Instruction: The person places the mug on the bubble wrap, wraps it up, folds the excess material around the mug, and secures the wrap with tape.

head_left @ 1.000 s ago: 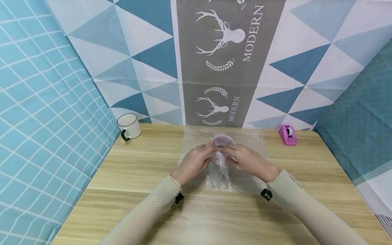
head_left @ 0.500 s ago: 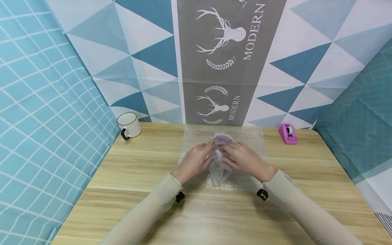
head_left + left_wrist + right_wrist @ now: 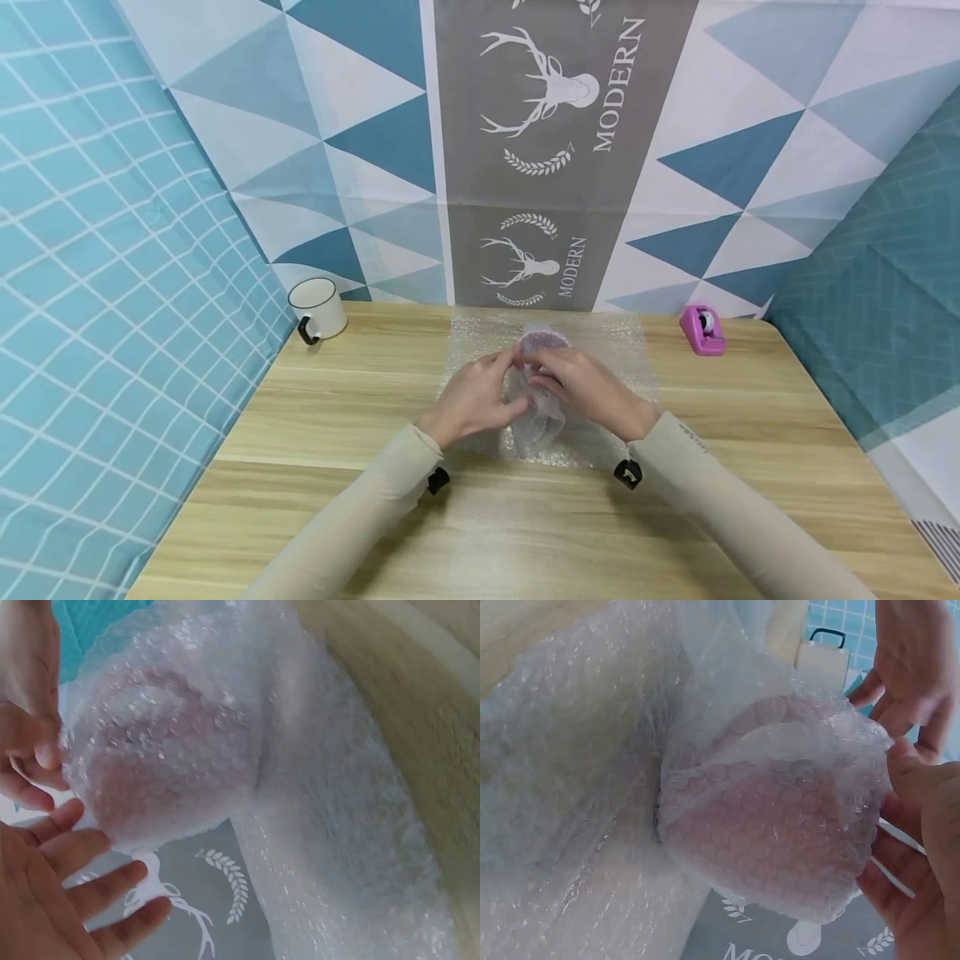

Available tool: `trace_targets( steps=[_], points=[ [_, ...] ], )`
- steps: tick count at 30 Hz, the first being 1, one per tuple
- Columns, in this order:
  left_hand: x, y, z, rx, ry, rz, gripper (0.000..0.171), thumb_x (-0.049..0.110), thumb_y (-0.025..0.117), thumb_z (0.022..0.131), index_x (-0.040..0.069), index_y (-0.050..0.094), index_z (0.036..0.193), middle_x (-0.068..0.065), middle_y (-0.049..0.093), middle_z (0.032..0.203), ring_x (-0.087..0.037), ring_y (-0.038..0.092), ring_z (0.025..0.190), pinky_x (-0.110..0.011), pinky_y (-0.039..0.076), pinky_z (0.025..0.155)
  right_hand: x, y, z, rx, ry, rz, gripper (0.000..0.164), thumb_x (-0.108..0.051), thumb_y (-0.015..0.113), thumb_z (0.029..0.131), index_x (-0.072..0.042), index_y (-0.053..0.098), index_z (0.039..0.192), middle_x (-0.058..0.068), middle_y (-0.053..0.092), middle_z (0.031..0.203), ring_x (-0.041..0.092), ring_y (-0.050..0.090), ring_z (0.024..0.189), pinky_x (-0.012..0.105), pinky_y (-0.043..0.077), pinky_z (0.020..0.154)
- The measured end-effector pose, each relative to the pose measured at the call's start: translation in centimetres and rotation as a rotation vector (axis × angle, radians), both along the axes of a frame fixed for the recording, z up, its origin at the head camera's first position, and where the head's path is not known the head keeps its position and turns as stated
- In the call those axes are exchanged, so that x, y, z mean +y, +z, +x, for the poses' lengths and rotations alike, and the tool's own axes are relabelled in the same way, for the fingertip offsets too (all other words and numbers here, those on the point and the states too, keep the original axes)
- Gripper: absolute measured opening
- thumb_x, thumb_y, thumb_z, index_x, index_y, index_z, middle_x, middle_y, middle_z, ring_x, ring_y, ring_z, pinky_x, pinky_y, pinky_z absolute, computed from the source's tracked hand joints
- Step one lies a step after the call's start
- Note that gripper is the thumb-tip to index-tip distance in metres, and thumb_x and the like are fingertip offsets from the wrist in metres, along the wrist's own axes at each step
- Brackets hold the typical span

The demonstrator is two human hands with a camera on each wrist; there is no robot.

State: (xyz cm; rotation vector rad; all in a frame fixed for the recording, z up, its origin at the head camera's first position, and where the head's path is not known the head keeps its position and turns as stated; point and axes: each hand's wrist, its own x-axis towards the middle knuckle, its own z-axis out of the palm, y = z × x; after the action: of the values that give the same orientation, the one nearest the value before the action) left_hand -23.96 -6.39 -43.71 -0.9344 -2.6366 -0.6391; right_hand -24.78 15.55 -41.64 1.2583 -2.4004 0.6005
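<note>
A pinkish rounded object [image 3: 772, 817] stands under bubble wrap [image 3: 592, 802]; its exact kind is blurred by the bubbles. The rest of the wrap lies as a flat sheet [image 3: 615, 342] on the table, with a loose gathered flap [image 3: 536, 429] toward the person. My left hand [image 3: 476, 396] is at the bundle's left, its fingers [image 3: 112, 892] spread and fairly straight, touching or almost touching the wrapped top. From the other side, my right hand [image 3: 592, 392] pinches the wrap at the top between thumb and fingers [image 3: 892, 862]. Both hands nearly meet there.
A white mug [image 3: 318, 308] with a black rim and handle stands at the table's back left. A pink tape dispenser [image 3: 703, 331] sits at the back right. Patterned cloth [image 3: 525, 167] hangs behind the wooden table [image 3: 495, 533].
My right hand has moved left across the bundle's top toward my left hand. My left thumb and fingers have spread apart. The loose flap has folded over somewhat.
</note>
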Motion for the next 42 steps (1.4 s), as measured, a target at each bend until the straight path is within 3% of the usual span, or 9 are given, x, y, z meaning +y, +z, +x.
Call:
trace_targets(
  steps=[5, 13, 17, 20, 24, 34, 38, 41, 42],
  points=[
    [0.9, 0.1, 0.6, -0.041, 0.111, -0.004, 0.099, 0.075, 0.064, 0.086, 0.002, 0.046, 0.150, -0.014, 0.074, 0.119, -0.024, 0.075, 0.088, -0.037, 0.063, 0.073, 0.1, 0.1, 0.1, -0.047, 0.011, 0.047, 0.041, 0.007, 0.068, 0.090, -0.005, 0.068, 0.129, 0.008, 0.073, 0.124, 0.022, 0.070, 0.113, 0.037, 0.060, 0.096],
    [2.5, 0.0, 0.9, 0.106, 0.168, -0.040, 0.104, 0.077, 0.070, 0.079, 0.001, 0.051, 0.146, -0.001, 0.069, 0.079, -0.011, 0.062, 0.063, -0.030, 0.054, 0.053, 0.1, 0.2, -0.3, -0.017, 0.007, 0.022, 0.020, -0.008, 0.073, 0.095, -0.005, 0.073, 0.115, 0.007, 0.076, 0.111, 0.019, 0.073, 0.103, 0.032, 0.062, 0.090],
    [3.0, 0.1, 1.0, 0.151, 0.193, -0.066, 0.083, 0.060, 0.069, 0.086, -0.004, 0.059, 0.139, -0.002, 0.066, 0.069, -0.006, 0.045, 0.047, -0.021, 0.039, 0.039, 0.0, 0.3, -0.6, 0.021, 0.027, 0.024, 0.023, -0.009, 0.076, 0.092, -0.004, 0.073, 0.114, 0.008, 0.073, 0.111, 0.019, 0.071, 0.101, 0.030, 0.062, 0.088],
    [3.1, 0.3, 0.8, 0.126, 0.178, -0.059, 0.041, 0.041, 0.066, 0.089, 0.004, 0.076, 0.103, -0.010, 0.074, 0.082, -0.002, 0.033, 0.041, -0.017, 0.028, 0.034, -0.1, 0.4, -0.7, 0.015, 0.027, 0.022, 0.017, -0.006, 0.077, 0.091, -0.003, 0.073, 0.106, 0.008, 0.072, 0.105, 0.017, 0.070, 0.092, 0.027, 0.062, 0.081],
    [2.9, 0.4, 0.5, 0.021, 0.129, -0.014, 0.028, 0.030, 0.067, 0.089, 0.020, 0.058, 0.065, -0.018, 0.075, 0.110, 0.000, 0.029, 0.040, -0.014, 0.027, 0.034, 0.0, 0.5, -0.8, -0.022, 0.014, 0.022, 0.013, -0.004, 0.077, 0.090, -0.003, 0.073, 0.103, 0.007, 0.074, 0.100, 0.016, 0.071, 0.087, 0.025, 0.062, 0.077],
    [2.1, 0.7, 0.3, -0.218, 0.071, 0.102, 0.011, 0.017, 0.074, 0.080, 0.016, 0.063, 0.080, -0.024, 0.055, 0.148, -0.001, 0.036, 0.043, -0.017, 0.036, 0.039, -0.2, 0.8, -1.2, 0.015, 0.036, 0.056, 0.022, -0.003, 0.069, 0.096, -0.008, 0.073, 0.117, 0.004, 0.075, 0.111, 0.016, 0.071, 0.107, 0.028, 0.059, 0.095],
    [1.7, 0.6, 0.4, -0.268, 0.023, 0.140, 0.049, 0.012, 0.079, 0.078, -0.003, 0.063, 0.122, -0.016, 0.072, 0.122, 0.000, 0.038, 0.046, -0.016, 0.037, 0.041, -0.6, 0.8, -1.3, 0.091, 0.027, 0.070, 0.017, -0.006, 0.069, 0.097, -0.011, 0.072, 0.113, 0.000, 0.073, 0.105, 0.013, 0.070, 0.100, 0.028, 0.060, 0.090],
    [1.4, 0.5, 0.4, -0.284, -0.010, 0.175, 0.062, 0.010, 0.079, 0.078, -0.004, 0.051, 0.132, -0.011, 0.068, 0.092, 0.000, 0.038, 0.050, -0.016, 0.037, 0.044, -0.7, 0.6, -1.4, 0.095, 0.023, 0.057, 0.015, -0.007, 0.070, 0.096, -0.011, 0.071, 0.111, 0.000, 0.074, 0.105, 0.013, 0.071, 0.098, 0.028, 0.061, 0.088],
    [1.3, 0.5, 0.4, -0.294, -0.012, 0.187, 0.053, 0.010, 0.078, 0.080, 0.000, 0.053, 0.125, -0.010, 0.067, 0.090, -0.001, 0.038, 0.051, -0.016, 0.037, 0.045, -0.7, 0.6, -1.4, 0.084, 0.026, 0.050, 0.017, -0.006, 0.071, 0.095, -0.010, 0.072, 0.111, 0.001, 0.075, 0.106, 0.014, 0.072, 0.098, 0.028, 0.061, 0.089]
  ],
)
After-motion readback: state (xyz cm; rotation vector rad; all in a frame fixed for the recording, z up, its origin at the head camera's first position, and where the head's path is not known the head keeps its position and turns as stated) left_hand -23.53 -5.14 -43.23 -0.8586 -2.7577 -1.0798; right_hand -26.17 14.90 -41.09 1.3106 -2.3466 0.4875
